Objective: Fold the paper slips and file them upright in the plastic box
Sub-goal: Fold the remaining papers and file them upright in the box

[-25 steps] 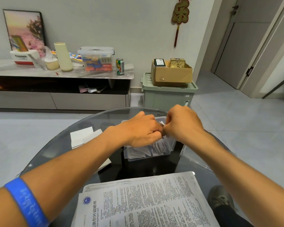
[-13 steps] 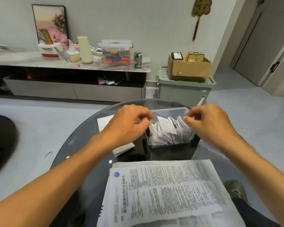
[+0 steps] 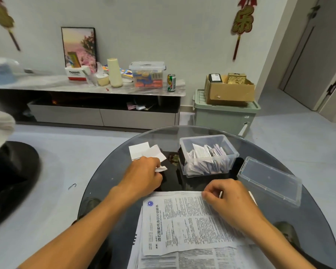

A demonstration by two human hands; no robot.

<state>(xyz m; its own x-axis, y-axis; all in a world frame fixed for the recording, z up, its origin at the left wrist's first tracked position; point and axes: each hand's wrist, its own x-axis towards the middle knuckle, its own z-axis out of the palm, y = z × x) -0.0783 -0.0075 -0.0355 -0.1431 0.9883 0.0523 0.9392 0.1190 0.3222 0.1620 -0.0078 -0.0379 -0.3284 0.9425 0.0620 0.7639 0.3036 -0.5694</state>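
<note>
A clear plastic box (image 3: 184, 146) stands at the far middle of the round glass table (image 3: 291, 228), with several folded paper slips (image 3: 206, 154) upright inside it. A few flat white slips (image 3: 142, 150) lie left of the box. My left hand (image 3: 144, 177) lies over their near edge, fingers curled on one white slip (image 3: 162, 168) whose corner sticks out. My right hand (image 3: 229, 197) rests on the printed sheets (image 3: 178, 226) at the near side. Its thumb and forefinger pinch the top sheet's far edge.
The box's clear lid (image 3: 270, 179) lies on the table right of the box. Beyond the table are a low cabinet (image 3: 103, 115) with a can, jars and a storage tub, and a green bin (image 3: 225, 115) carrying a cardboard box. A dark seat (image 3: 10, 177) is at the left.
Both hands have left the box. The left moved left onto the loose slips and took one. The right came back toward me onto the printed sheets. The camera turned left.
</note>
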